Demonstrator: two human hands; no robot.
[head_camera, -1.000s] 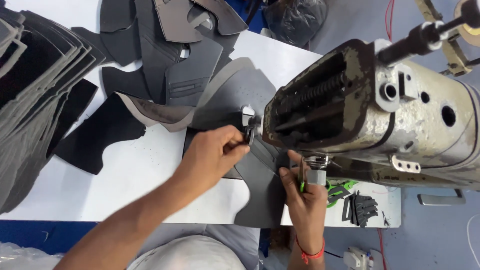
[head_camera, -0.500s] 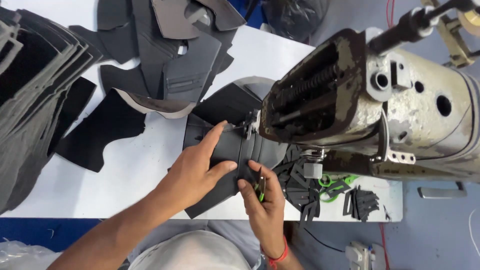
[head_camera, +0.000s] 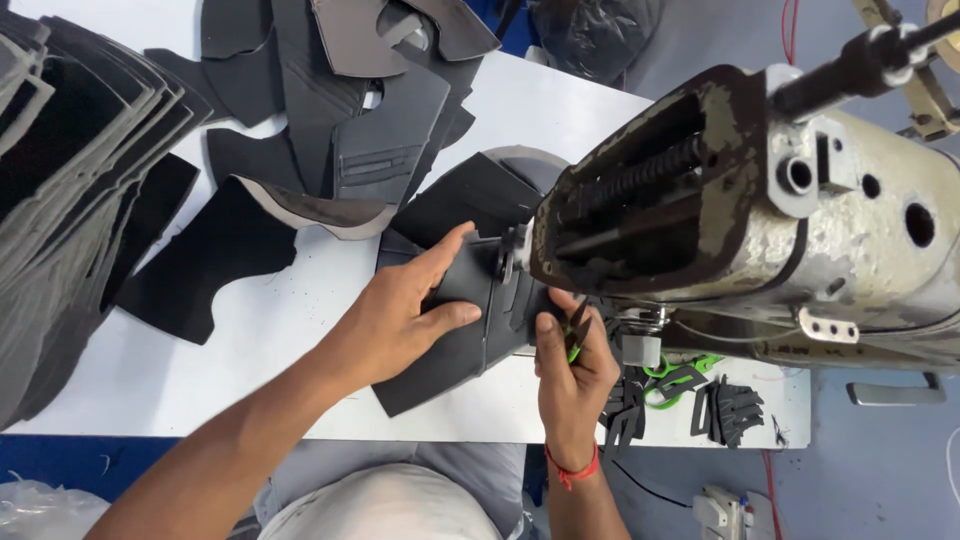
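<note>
My left hand (head_camera: 405, 310) lies flat with spread fingers on a dark grey cut piece of material (head_camera: 460, 350), pressing it to the white table (head_camera: 300, 330) just left of the sewing machine head (head_camera: 760, 220). My right hand (head_camera: 570, 365) grips a small green-handled thread snipper (head_camera: 576, 335) and touches the piece's right edge under the machine head. The needle area is hidden behind the machine's worn metal body.
Stacks of grey and black cut pieces (head_camera: 70, 200) cover the left of the table, and more shaped pieces (head_camera: 350, 110) lie at the back. Green scissors (head_camera: 680, 378) and small black cutouts (head_camera: 730, 410) sit near the table's right front edge.
Both hands have shifted slightly as the dark piece sits further under the machine head. One second ago my right hand was lower right, away from the piece.
</note>
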